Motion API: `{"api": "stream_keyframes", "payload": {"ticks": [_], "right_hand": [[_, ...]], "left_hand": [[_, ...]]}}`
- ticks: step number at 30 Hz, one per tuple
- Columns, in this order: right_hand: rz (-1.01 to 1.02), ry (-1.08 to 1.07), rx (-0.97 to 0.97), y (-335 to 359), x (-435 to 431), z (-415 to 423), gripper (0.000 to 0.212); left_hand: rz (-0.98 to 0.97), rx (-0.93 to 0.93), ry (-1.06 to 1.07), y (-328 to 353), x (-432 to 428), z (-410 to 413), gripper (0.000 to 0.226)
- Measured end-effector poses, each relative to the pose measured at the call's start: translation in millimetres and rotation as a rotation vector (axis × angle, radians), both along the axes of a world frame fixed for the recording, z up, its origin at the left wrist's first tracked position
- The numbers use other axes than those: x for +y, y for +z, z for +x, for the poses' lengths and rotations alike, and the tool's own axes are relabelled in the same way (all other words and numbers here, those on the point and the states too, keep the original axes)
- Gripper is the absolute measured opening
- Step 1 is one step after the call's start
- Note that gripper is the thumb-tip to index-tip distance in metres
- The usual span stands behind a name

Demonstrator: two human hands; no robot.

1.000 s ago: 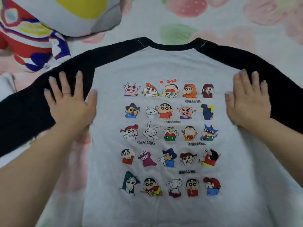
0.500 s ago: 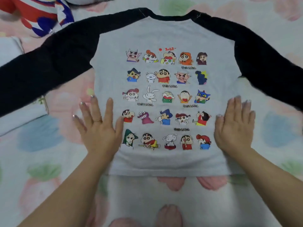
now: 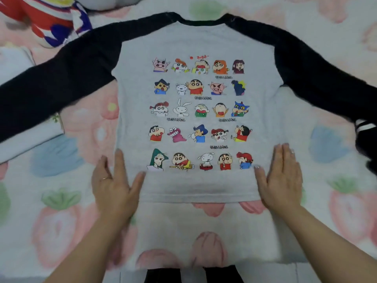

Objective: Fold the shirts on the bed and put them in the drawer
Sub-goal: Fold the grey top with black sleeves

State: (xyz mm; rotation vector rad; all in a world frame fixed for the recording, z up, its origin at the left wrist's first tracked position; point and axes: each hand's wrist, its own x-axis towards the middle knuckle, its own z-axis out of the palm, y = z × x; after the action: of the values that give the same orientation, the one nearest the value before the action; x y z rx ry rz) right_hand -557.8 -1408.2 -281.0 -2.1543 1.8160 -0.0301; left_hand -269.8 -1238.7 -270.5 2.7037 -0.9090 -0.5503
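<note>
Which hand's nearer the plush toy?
Left. The left hand is at the left edge of the shirt, below the plush toy; the right hand, at the opposite edge.

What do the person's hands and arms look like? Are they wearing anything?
Both arms are bare, with no sleeves, gloves or watch in view. The left hand wears a thin gold-coloured ring on one finger. The right hand seems to have a pale ring too, though it is blurry. The fingernails look glossy and pale.
</note>
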Motion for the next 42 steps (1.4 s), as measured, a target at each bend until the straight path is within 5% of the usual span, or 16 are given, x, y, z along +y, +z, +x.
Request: {"api": "stream_keyframes", "payload": {"ticks": [4, 6, 8, 11, 16, 20, 23, 29, 36, 42], "right_hand": [[0.132, -0.381, -0.091, 16.7, -12.7, -12.7, 0.062], [0.213, -0.375, -0.178, 20.9, -19.8, -26.4, 0.033], [0.238, -0.323, -0.288, 26.4, -28.2, -41.4, 0.030], [0.221, -0.349, -0.378, 35.8, -36.0, -56.4, 0.038], [0.335, -0.250, -0.235, 26.4, -22.3, -55.2, 0.040], [0.277, -0.385, -0.275, 28.1, -25.5, -62.4, 0.028], [0.161, -0.515, -0.378, 38.7, -36.5, -84.7, 0.019], [-0.043, -0.673, -0.404, 59.5, -81.3, -154.7, 0.009], [-0.319, -0.865, -0.372, 70.8, -163.4, -224.6, 0.038], [-0.119, -0.980, -0.421, 58.9, -208.6, -234.0, 0.062]], "left_hand": [[-0.169, 0.186, 0.336, 16.3, -13.3, 7.4, 0.060], [-0.182, 0.315, 0.403, 18.8, -11.0, 18.1, 0.038], [-0.185, 0.382, 0.335, 25.2, -5.9, 30.4, 0.022], [-0.204, 0.345, 0.272, 32.6, 2.0, 44.3, 0.023], [-0.009, 0.170, 0.186, 24.3, 8.6, 36.9, 0.025], [0.114, -0.005, 0.158, 24.7, -16.0, 17.7, 0.041], [-0.066, -0.085, -0.030, 38.1, -71.6, -32.5, 0.064], [-0.312, 0.162, -0.494, 50.1, -210.5, -172.7, 0.067], [-0.391, 0.318, -0.663, 45.4, -300.7, -269.0, 0.062], [-0.390, 0.352, -0.615, 42.9, -318.9, -291.3, 0.062]]}}
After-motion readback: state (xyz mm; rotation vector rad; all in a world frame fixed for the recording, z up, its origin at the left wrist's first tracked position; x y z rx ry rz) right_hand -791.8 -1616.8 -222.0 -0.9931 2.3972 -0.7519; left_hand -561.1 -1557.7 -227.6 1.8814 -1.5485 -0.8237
